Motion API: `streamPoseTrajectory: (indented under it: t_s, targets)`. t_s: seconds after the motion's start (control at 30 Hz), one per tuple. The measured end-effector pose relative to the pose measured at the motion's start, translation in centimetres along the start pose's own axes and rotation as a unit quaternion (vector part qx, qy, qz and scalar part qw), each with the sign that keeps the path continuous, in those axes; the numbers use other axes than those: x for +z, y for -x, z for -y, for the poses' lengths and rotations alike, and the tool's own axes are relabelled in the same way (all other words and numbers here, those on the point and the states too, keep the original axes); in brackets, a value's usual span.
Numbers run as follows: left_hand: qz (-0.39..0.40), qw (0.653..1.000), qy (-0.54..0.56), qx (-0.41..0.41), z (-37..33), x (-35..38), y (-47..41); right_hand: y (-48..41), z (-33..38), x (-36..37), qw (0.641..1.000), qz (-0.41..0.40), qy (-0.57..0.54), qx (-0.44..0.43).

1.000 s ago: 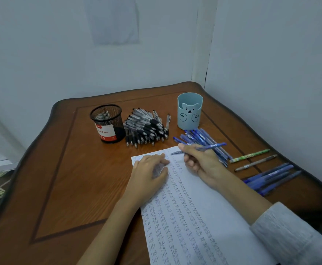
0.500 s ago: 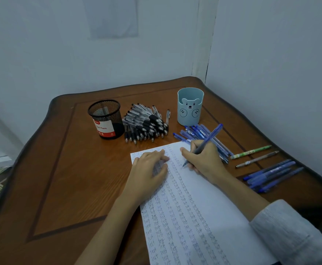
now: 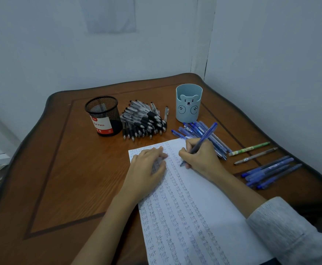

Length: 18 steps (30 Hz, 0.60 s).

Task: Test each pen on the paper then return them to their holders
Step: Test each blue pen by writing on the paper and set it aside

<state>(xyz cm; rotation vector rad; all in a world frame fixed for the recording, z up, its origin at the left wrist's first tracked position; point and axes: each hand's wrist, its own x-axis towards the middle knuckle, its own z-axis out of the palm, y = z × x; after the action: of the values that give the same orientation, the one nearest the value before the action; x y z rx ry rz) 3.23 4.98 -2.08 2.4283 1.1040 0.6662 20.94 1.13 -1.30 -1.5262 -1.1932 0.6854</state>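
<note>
My right hand (image 3: pixel 202 159) grips a blue pen (image 3: pixel 204 138) in a writing hold, its tip down on the white paper (image 3: pixel 204 197) near the top edge. The sheet carries columns of the handwritten word "test". My left hand (image 3: pixel 148 169) lies flat on the paper's upper left corner, fingers straight. A black mesh holder (image 3: pixel 104 115) stands at the back left, with a pile of black pens (image 3: pixel 143 121) beside it. A light blue bear holder (image 3: pixel 188 103) stands at the back right, a heap of blue pens (image 3: pixel 198 131) in front of it.
On the right of the wooden table (image 3: pixel 61 178) lie a green pen (image 3: pixel 250 149), a grey pen (image 3: pixel 255 156) and a group of blue pens (image 3: pixel 271 172). Walls meet just behind the table's far right corner.
My right hand turned the blue pen from lying level above the sheet to a writing hold and set its tip on the paper. The left hand stayed put.
</note>
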Motion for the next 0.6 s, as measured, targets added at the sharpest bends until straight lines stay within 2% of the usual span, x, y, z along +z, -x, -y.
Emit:
streamPoseTrajectory:
  t_s: [0.6]
  targets:
    - [0.000,1.000,0.001,0.002,-0.03,0.06,0.02,-0.19,-0.25,-0.07,1.000,0.003,-0.005,0.001]
